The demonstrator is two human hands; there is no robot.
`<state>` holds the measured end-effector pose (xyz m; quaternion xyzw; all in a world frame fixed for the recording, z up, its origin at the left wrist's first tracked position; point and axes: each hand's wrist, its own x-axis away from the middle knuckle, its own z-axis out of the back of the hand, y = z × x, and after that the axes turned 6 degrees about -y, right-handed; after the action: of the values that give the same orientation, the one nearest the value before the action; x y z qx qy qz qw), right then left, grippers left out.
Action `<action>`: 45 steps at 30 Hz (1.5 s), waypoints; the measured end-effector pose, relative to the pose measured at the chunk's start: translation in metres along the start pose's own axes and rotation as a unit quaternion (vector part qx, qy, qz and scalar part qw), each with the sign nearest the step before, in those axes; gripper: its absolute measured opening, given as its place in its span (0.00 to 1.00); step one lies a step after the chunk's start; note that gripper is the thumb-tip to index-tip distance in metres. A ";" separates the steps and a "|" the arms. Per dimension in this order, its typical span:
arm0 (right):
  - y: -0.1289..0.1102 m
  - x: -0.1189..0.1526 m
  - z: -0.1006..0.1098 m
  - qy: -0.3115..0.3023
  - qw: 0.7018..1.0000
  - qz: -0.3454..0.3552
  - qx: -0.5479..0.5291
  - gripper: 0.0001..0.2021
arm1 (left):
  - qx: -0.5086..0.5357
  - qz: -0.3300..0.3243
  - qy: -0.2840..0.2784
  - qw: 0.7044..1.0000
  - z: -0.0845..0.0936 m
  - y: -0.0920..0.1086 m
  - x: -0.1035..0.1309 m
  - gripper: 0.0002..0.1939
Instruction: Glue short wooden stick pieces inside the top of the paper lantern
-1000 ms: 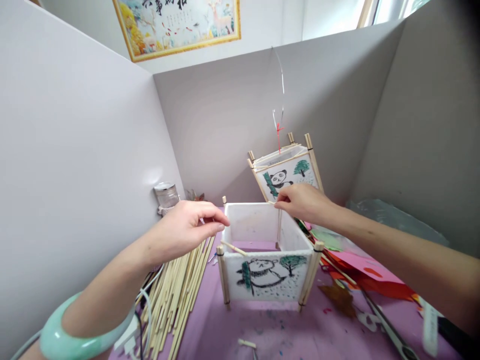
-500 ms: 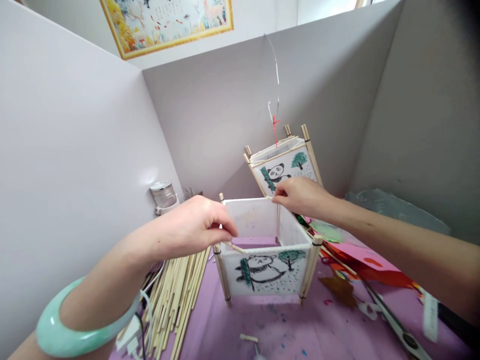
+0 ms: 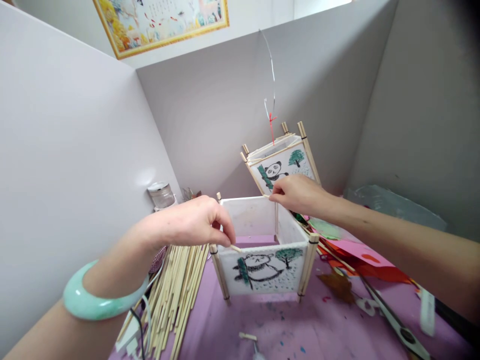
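The box (image 3: 262,272) stands upright on the counter (image 3: 210,330), open at the top, between the two hands; white panels span its corner posts, and the near panel bears a panda and a tree; the left hand (image 3: 200,220) is at the near rim by the left corner, its fingers together on the near stick (image 3: 236,248), whose end pokes out past the fingertips; the right hand (image 3: 300,192) reaches over to the far rim, its fingers pinched on the far stick (image 3: 266,196), of which only a pale tip shows; whether either piece touches the rim I cannot tell; a second box (image 3: 285,162) tilts behind, with thin strips edging its near panel; a pile of sticks (image 3: 180,280) lies to the left, and a short piece (image 3: 247,336) lies in front; the step in hand looks like fitting thin strips to the upper edges, as on the box behind; the next move probably calls for bringing each strip level along its rim and pressing gently, since the panels look thin enough to bow
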<state>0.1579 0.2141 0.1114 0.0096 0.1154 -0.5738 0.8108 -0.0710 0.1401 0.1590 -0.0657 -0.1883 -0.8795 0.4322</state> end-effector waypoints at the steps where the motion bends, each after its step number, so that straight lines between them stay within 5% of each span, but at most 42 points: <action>1: 0.000 0.000 0.000 -0.002 1.000 -0.002 0.000 0.10 | 0.005 -0.001 -0.003 1.000 0.000 -0.001 0.000 0.08; 19: 0.009 -0.005 0.001 0.030 0.999 0.023 -0.002 0.14 | 0.025 -0.008 0.003 1.000 0.002 -0.001 0.001 0.09; 35: 0.055 0.019 -0.004 0.040 0.999 -0.011 -0.029 0.16 | 0.032 -0.009 0.114 0.993 0.009 -0.003 0.019 0.08; 45: 0.072 0.062 0.002 0.034 0.993 -0.052 -0.100 0.17 | -0.038 0.003 0.003 0.999 0.014 0.016 0.007 0.09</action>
<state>0.2449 0.1804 0.0929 -0.0578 0.1998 -0.5998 0.7727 -0.0632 0.1316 0.1787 -0.0800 -0.1530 -0.8851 0.4323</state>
